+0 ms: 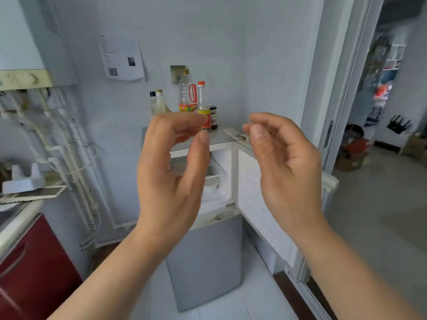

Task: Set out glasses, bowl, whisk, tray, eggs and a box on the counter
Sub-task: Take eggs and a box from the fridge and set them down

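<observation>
Both my hands are raised in front of a small grey fridge (pixel 205 262) whose upper door (pixel 261 204) stands swung open to the right. My left hand (pixel 173 172) is held up with loosely curved fingers and holds nothing. My right hand (pixel 284 167) is up beside it, fingers also loosely curved and empty. Inside the open upper compartment I see a white plastic tray or drawer (pixel 215 179). No glasses, bowl, whisk, eggs or box can be made out. The counter edge (pixel 13 227) shows at the left.
Several bottles (pixel 188 95) stand on the fridge top against the wall. White pipes (pixel 69 162) run down the wall at the left, above a red cabinet (pixel 34 269). A white foam piece (pixel 23 181) lies on the counter. A doorway (pixel 381 135) opens at the right.
</observation>
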`<state>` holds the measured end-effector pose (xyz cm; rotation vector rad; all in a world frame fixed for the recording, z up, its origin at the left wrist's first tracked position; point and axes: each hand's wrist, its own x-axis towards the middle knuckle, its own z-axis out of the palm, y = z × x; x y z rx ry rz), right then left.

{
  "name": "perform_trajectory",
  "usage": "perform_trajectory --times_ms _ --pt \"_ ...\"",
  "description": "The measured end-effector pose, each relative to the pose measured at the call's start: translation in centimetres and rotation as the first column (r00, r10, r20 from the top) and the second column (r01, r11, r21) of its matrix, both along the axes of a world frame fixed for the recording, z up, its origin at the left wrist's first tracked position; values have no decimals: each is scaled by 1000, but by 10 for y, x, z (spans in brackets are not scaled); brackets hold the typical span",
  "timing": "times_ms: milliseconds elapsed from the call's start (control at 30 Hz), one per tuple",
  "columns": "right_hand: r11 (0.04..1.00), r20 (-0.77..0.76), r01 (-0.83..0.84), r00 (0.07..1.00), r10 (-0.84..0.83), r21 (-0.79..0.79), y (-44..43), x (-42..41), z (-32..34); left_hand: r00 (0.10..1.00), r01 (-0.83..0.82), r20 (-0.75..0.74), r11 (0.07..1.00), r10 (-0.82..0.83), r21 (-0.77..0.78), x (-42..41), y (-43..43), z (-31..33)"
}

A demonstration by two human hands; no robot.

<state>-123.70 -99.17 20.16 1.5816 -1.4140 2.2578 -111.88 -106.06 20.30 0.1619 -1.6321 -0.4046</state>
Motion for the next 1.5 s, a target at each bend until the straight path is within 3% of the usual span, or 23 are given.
perform_trajectory --times_ms 500,667,733,800,867,900,1033,1133,1333,1500 --pt "926 -37 378 925 -377 17 0 -103 -11 961 275 18 960 -277 52 -115 -42 -16" --pt "877 -79 451 892 -444 168 -10 -151 -31 959 269 78 961 -273 58 -140 -50 -25" --pt "778 -121 494 865 -488 389 -16 -186 -44 960 249 116 966 -255 67 -150 -52 -31" --pt "541 -201 462 858 -472 703 -19 -222 -61 958 208 177 971 -226 114 -158 -51 -42" --pt "301 -259 385 887 -383 873 -20 -247 -76 952 178 219 969 -214 173 -163 -46 -54" --pt "246 -270 364 899 -346 898 -21 -256 -79 947 172 237 965 -217 199 -165 -44 -59" --pt "185 -306 345 929 -207 920 -28 -267 -75 941 89 299 968 -158 234 -174 -38 -75" --pt "207 -338 344 939 -68 916 -40 -250 -71 913 1 392 959 -117 284 -172 -39 -94" --pt "420 -446 353 882 149 836 -88 -207 -76 803 -214 587 869 -103 445 -146 -55 -127" --pt "526 -425 230 859 287 819 -136 -172 -81 746 -428 665 798 48 423 -102 -92 -131"
